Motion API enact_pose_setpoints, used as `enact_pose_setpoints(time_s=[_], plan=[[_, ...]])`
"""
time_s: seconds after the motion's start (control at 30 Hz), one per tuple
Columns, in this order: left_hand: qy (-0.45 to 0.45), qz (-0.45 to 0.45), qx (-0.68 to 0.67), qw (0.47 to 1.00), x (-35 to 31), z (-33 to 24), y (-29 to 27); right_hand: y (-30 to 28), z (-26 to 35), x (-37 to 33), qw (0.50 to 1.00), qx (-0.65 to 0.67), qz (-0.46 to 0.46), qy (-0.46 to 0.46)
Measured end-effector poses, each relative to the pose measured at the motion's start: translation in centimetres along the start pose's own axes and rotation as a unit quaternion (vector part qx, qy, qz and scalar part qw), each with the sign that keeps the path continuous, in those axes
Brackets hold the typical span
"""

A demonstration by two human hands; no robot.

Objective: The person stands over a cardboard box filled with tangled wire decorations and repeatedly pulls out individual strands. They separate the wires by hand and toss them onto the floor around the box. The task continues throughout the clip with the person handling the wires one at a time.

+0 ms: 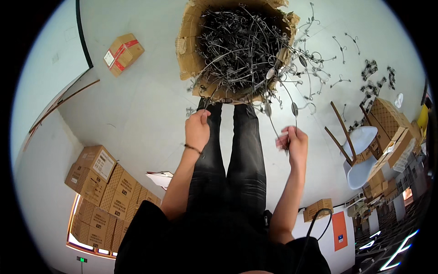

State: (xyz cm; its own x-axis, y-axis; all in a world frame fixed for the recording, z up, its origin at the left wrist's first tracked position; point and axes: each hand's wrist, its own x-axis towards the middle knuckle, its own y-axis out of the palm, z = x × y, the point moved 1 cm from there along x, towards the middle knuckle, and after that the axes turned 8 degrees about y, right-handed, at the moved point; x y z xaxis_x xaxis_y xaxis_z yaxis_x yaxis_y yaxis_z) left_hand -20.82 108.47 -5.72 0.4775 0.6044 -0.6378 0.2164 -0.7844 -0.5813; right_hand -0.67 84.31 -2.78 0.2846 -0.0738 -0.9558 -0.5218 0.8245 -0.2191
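A large open cardboard box full of tangled dark hangers stands in front of my legs. My right hand, right of the box's near edge, is closed on a thin dark hanger with an oval middle and a hook; its fingers are slightly blurred. My left hand is at the near left edge of the box, fingers pinched on the end of a thin dark hanger. Where that hanger runs into the pile I cannot make out.
Loose hangers and small bunches of them lie on the floor to the right. A taped carton sits at the far left. Stacked cartons stand at the near left. An overturned chair lies by more cartons on the right.
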Motion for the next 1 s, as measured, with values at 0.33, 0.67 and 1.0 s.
enact_pose_setpoints(time_s=[0.33,0.67,1.0], plan=[[-0.153,0.067,-0.065,0.984,-7.6,0.7,-5.1,-2.4,1.3,-5.7,0.982,-0.189,0.025,-0.009],[-0.070,0.042,-0.111,0.991,-11.6,0.3,-7.4,-5.3,-2.3,-4.8,0.991,-0.090,0.089,-0.040],[-0.246,0.002,-0.447,0.860,-9.7,0.4,1.2,-2.0,-5.1,0.6,0.983,0.053,0.174,0.031]])
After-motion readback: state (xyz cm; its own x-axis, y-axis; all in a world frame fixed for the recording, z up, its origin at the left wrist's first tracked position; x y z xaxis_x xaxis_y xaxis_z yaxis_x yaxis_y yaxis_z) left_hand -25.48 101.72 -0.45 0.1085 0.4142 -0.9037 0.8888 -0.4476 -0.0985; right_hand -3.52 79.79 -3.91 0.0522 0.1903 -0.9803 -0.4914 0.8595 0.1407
